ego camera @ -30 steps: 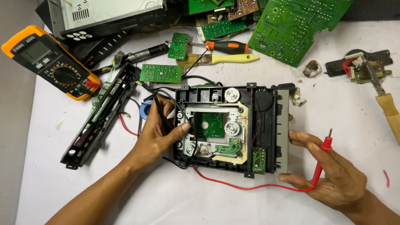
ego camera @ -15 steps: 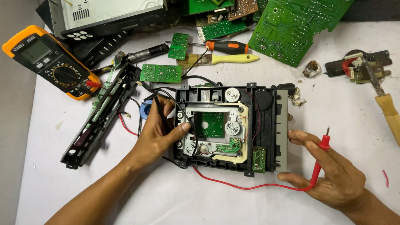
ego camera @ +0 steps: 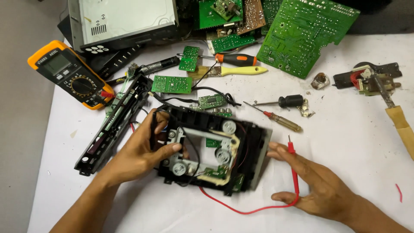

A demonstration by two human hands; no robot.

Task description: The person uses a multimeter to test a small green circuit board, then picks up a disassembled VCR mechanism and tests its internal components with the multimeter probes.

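Drive frame [ego camera: 215, 151]: black plastic box with metal plate, white gears, small green board; blurred, tilted, near the table's front edge.
Left hand [ego camera: 142, 151]: fingers curled and clamped on the frame's left side.
Right hand [ego camera: 319, 183]: fingers spread, lying flat against the frame's right side, over a thin red probe [ego camera: 293, 166] and its wire.
Table [ego camera: 345, 142]: white cloth, dusty.
Meter [ego camera: 71, 73]: orange, rubbery, near the left edge.
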